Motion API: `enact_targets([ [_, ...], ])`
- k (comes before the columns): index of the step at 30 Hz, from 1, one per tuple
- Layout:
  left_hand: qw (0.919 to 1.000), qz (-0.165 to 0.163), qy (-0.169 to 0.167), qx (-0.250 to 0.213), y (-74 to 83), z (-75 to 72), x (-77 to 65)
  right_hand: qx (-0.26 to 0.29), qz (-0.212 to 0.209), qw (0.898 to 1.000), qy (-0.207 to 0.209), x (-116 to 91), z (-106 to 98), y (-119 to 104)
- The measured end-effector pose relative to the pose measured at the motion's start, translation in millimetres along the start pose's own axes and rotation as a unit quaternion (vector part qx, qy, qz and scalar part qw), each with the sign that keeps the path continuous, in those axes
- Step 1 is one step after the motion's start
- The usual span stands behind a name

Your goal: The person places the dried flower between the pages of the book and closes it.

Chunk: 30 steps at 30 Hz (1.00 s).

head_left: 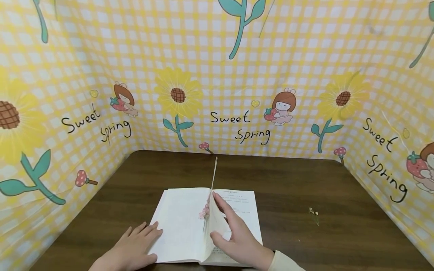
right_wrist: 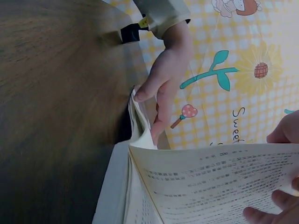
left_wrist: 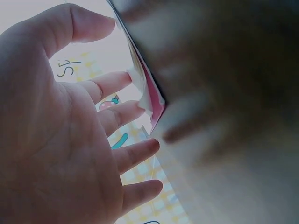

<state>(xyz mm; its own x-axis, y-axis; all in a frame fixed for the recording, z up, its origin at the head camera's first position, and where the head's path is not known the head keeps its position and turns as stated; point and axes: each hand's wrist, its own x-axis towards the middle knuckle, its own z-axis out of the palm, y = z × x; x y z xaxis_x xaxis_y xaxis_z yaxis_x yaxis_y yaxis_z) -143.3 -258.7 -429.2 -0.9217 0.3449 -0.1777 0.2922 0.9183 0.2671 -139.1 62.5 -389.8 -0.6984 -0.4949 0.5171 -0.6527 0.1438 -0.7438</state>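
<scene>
An open book (head_left: pixel 183 226) lies on the table. On its left page, close to the fold, rests a small pink flower sprig (head_left: pixel 204 212), partly hidden by a raised leaf (head_left: pixel 217 222). My right hand (head_left: pixel 242 237) is at that leaf's right side, its fingers straight against the printed face and its thumb by the near edge. The right wrist view shows the fingertips (right_wrist: pixel 280 207) on the print. My left hand (head_left: pixel 132 242) lies with spread fingers at the book's left edge, its fingertips touching the page edges in the left wrist view.
A small white-flowered sprig (head_left: pixel 314 215) lies on the brown table (head_left: pixel 288 188) to the right of the book. A thin pale strip (head_left: pixel 214 173) sticks out beyond the book's top. Yellow checked cloth (head_left: pixel 223 75) surrounds the table's back and sides.
</scene>
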Motion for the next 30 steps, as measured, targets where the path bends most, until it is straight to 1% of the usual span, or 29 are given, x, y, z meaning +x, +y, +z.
enact_targets([
  [3,1.0,0.003,0.001,0.002,0.4,-0.6,0.5,0.016,-0.014,1.0,-0.001,3.2,4.4,1.0],
  [6,1.0,0.003,0.002,0.006,-0.9,0.0,0.6,0.011,-0.036,0.999,-0.012,6.0,10.8,1.7],
  [10,0.9999,0.008,0.007,0.011,-3.7,1.1,-1.3,-0.051,-0.069,0.995,-0.042,8.0,20.4,2.9],
  [12,0.9997,0.014,0.012,0.013,-5.1,1.7,-2.3,-0.083,-0.073,0.992,-0.066,8.3,24.3,3.5],
  [17,0.9994,0.022,0.021,0.017,-8.9,2.9,-3.5,-0.132,-0.054,0.982,-0.127,7.9,32.0,4.6],
  [19,0.9993,0.018,0.024,0.02,-11.9,4.2,-4.9,-0.148,-0.051,0.977,-0.143,7.3,35.0,5.8],
  [22,0.9992,0.01,0.032,0.021,-16.5,5.6,-8.9,-0.174,-0.053,0.971,-0.152,6.1,39.5,7.5],
  [24,0.9991,-0.001,0.036,0.021,-20.0,6.5,-12.3,-0.207,-0.056,0.964,-0.157,5.5,43.0,8.6],
  [25,0.9991,-0.004,0.038,0.02,-21.6,6.7,-14.1,-0.229,-0.057,0.959,-0.16,5.4,45.0,9.1],
  [28,0.9987,-0.011,0.046,0.017,-27.7,8.5,-17.5,-0.291,-0.07,0.939,-0.169,6.4,51.2,11.0],
  [30,0.9985,-0.022,0.049,0.014,-31.2,9.6,-18.3,-0.322,-0.074,0.927,-0.178,7.5,54.8,12.3],
])
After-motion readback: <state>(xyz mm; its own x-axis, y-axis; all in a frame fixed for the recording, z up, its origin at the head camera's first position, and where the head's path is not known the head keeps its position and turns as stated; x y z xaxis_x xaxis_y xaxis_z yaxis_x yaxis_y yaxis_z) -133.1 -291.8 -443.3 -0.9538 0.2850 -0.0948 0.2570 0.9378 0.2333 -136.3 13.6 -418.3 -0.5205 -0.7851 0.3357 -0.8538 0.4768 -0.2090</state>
